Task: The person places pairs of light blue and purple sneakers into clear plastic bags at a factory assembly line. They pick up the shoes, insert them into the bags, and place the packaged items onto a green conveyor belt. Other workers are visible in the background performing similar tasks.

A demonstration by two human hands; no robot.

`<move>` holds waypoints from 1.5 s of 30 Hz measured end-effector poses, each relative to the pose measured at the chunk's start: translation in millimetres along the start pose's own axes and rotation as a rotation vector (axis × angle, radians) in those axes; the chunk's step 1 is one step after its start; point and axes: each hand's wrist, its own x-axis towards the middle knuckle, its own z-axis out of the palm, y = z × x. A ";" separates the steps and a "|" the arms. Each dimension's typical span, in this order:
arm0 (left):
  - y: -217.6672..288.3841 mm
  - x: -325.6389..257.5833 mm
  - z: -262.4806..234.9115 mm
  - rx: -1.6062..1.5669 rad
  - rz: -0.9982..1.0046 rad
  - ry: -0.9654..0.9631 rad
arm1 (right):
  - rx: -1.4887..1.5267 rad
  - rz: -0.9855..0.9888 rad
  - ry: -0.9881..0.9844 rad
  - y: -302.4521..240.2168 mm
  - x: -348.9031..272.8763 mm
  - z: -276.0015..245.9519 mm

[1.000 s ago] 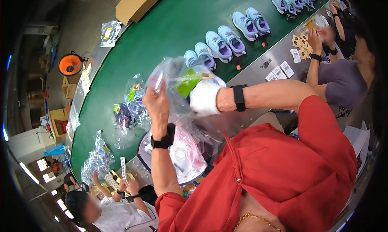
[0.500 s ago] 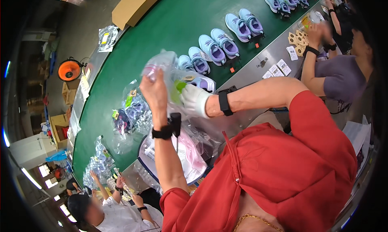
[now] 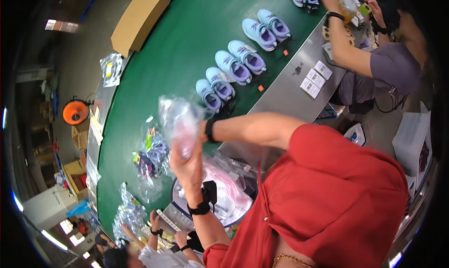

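The left hand's (image 3: 186, 169) fingers pinch the pink-tinged lower end of a blurred clear plastic bag (image 3: 177, 116), held up over the green worktop (image 3: 182, 48); the right hand (image 3: 203, 131) meets its right side, fingers hidden, state untellable. Bagged shoes (image 3: 158, 150) lie left, paired light-blue sneakers (image 3: 229, 66) farther out

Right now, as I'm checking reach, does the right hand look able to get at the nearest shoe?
Probably yes: the shoe stands close beyond the right hand with nothing visible between, though that hand, mostly hidden, seems busy at a clear bag.
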 end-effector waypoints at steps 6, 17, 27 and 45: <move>-50.7 18.0 -27.4 -0.298 -0.432 0.323 | 0.063 0.116 -0.294 -2.5 -6.0 24.1; -78.3 29.9 16.4 -0.575 -0.291 0.160 | 0.867 0.511 -0.286 37.4 -79.8 -114.6; -45.2 8.9 30.6 -0.328 -0.270 0.435 | -0.078 -0.242 0.207 -1.8 -79.6 -107.2; -64.2 9.4 -54.0 0.005 -0.248 0.530 | 0.165 -0.359 -0.240 -30.3 -45.6 -24.7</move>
